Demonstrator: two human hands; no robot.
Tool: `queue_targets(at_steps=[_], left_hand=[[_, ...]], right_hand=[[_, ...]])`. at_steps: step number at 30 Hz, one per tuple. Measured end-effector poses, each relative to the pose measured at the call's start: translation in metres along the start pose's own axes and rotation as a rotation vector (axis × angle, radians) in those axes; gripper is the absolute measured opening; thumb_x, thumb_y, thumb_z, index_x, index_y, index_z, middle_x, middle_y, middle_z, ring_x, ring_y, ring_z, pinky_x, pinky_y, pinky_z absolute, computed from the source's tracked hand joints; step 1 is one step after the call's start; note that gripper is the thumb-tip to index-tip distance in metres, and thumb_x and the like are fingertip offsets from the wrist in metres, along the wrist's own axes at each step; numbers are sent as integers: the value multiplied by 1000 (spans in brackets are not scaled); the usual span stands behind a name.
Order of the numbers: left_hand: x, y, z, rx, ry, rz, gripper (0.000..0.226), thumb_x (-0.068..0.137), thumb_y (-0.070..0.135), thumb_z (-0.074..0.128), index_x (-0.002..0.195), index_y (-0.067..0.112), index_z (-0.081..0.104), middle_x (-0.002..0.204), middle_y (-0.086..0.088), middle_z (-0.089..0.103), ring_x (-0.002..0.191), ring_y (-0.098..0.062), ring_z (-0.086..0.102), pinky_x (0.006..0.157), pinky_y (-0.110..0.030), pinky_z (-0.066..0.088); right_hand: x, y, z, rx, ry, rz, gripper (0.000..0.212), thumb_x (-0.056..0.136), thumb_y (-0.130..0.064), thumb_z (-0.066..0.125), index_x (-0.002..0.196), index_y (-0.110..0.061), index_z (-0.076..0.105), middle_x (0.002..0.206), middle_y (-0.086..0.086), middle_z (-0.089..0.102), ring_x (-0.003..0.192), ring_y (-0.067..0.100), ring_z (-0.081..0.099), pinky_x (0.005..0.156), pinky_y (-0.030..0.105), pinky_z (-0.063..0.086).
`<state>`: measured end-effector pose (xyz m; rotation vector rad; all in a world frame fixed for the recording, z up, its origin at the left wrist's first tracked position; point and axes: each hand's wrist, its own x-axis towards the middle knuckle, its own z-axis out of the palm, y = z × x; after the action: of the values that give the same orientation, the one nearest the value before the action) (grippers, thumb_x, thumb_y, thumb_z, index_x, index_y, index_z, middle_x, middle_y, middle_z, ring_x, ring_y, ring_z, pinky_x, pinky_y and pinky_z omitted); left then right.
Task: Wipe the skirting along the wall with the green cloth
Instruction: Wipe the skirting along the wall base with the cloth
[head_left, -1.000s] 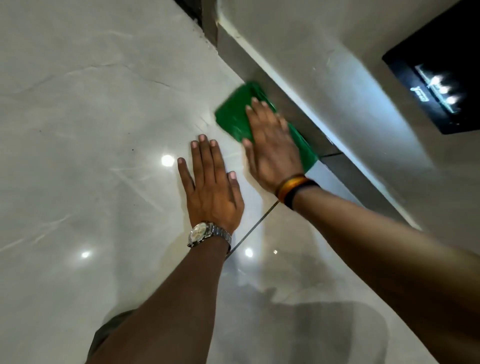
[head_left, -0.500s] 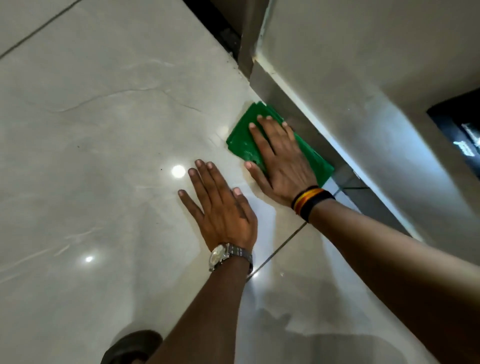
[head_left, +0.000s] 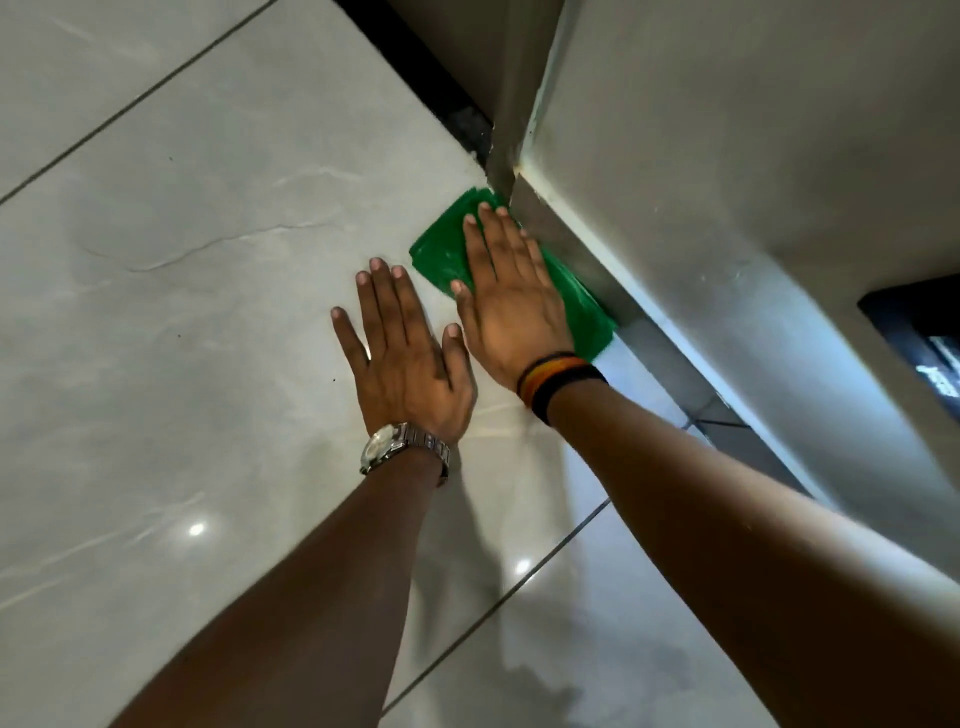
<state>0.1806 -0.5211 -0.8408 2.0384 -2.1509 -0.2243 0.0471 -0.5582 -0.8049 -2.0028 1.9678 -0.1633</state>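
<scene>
The green cloth (head_left: 440, 250) lies flat on the glossy floor, its far edge against the grey skirting (head_left: 577, 250) at the foot of the wall. My right hand (head_left: 511, 304) presses flat on the cloth with fingers together, fingertips near the wall's outer corner (head_left: 514, 174). It wears a black and orange wristband. My left hand (head_left: 405, 356), with a metal watch on its wrist, rests palm down on the bare tile beside the cloth, fingers spread and holding nothing.
The pale wall (head_left: 727, 156) runs diagonally from the corner toward the lower right, with the skirting under it. A black panel (head_left: 922, 335) is set in the wall at right. A dark strip (head_left: 431, 78) crosses the floor beyond the corner. Shiny floor tiles (head_left: 182, 312) fill the left.
My right hand has slid the cloth along the skirting toward the wall's corner. My left hand has shifted forward on the floor alongside it.
</scene>
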Motion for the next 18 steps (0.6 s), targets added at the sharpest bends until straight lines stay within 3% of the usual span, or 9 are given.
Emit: queue_targets(at_steps=[5, 14, 18], left_hand=[[1, 2, -2, 2, -1, 13, 76, 110, 42, 33, 171, 0, 15, 181, -19, 10, 169, -34, 7, 134, -64, 7], [0, 1, 1, -13, 16, 12, 77, 109, 41, 35, 171, -1, 16, 180, -20, 12, 168, -34, 9, 134, -64, 5], [3, -1, -2, -28, 18, 17, 74, 110, 40, 28, 170, -1, 17, 179, -21, 15, 168, -35, 11, 134, -63, 7]], right_hand=[[-93, 33, -6, 22, -37, 95, 64, 108, -35, 36, 163, -10, 14, 172, 12, 10, 161, 24, 5, 133, 46, 6], [-3, 2, 3, -24, 29, 24, 65, 105, -38, 32, 162, -8, 21, 171, 14, 19, 160, 29, 15, 132, 44, 7], [-70, 36, 1, 53, 33, 44, 63, 105, -39, 35, 162, -14, 22, 171, 9, 20, 160, 25, 15, 132, 44, 8]])
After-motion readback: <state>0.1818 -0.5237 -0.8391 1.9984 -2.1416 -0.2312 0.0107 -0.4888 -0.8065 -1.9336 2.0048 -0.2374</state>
